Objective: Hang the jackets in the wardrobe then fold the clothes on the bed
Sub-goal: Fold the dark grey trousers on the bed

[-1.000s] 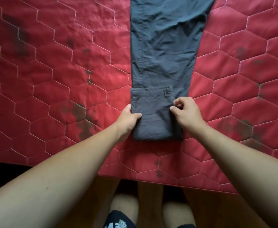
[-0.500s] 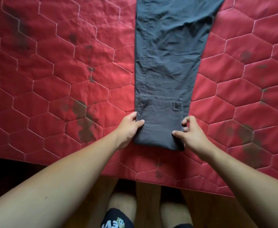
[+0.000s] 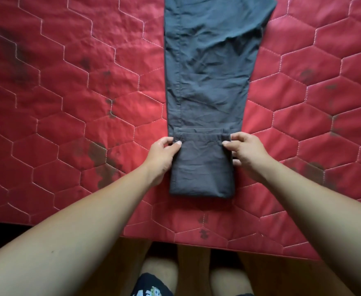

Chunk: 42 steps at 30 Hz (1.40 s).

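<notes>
Dark grey trousers point(image 3: 209, 67) lie lengthwise on the red quilted bed cover point(image 3: 68, 92), folded in half along the legs. The near end is folded back on itself into a flat rectangular flap point(image 3: 201, 167). My left hand point(image 3: 164, 152) pinches the flap's far left corner between thumb and fingers. At the flap's far right corner my right hand point(image 3: 245, 150) pinches the cloth the same way. The far part of the trousers runs out of the top of the view.
The bed's near edge point(image 3: 196, 244) runs across the lower part of the view, with my legs and a wooden floor below it. Dark stains mark the cover. Bare quilt lies to both sides of the trousers.
Both hands slid from the sides of the folded flap up to its far corners. The flap now lies a little longer on the trousers.
</notes>
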Tool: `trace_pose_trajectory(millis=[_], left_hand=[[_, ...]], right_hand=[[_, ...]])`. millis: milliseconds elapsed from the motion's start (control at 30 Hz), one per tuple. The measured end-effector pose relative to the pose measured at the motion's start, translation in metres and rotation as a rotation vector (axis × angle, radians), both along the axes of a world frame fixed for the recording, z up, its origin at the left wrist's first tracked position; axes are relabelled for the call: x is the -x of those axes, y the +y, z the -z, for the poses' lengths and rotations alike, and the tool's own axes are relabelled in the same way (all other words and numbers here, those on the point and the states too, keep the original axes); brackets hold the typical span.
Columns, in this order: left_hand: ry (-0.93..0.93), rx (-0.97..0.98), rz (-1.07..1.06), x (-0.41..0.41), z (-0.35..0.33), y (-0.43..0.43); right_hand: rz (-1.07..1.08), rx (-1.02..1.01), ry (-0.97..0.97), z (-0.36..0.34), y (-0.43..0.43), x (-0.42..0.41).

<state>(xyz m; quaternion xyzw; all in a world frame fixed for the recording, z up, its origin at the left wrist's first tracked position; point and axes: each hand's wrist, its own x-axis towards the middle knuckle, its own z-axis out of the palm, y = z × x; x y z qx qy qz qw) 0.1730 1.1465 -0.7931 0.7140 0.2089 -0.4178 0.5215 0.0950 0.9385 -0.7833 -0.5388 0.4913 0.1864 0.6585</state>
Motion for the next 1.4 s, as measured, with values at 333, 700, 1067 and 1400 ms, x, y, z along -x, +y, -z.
trace_pose_trajectory(millis=[333, 700, 1067, 1400], left_hand=[[-0.074, -0.003, 0.090, -0.069, -0.029, -0.033], [0.118, -0.050, 0.358, -0.208, -0.034, -0.074], [0.171, 0.103, 0.073, -0.066, 0.011, -0.014], [0.311, 0.122, 0.148, 0.001, 0.010, 0.023]], right_hand=[[-0.132, 0.098, -0.064, -0.024, -0.025, -0.061], [-0.309, -0.029, 0.034, -0.031, -0.101, -0.176], [-0.202, -0.125, 0.095, 0.024, -0.026, -0.036], [-0.315, -0.186, 0.249, 0.014, -0.011, 0.020]])
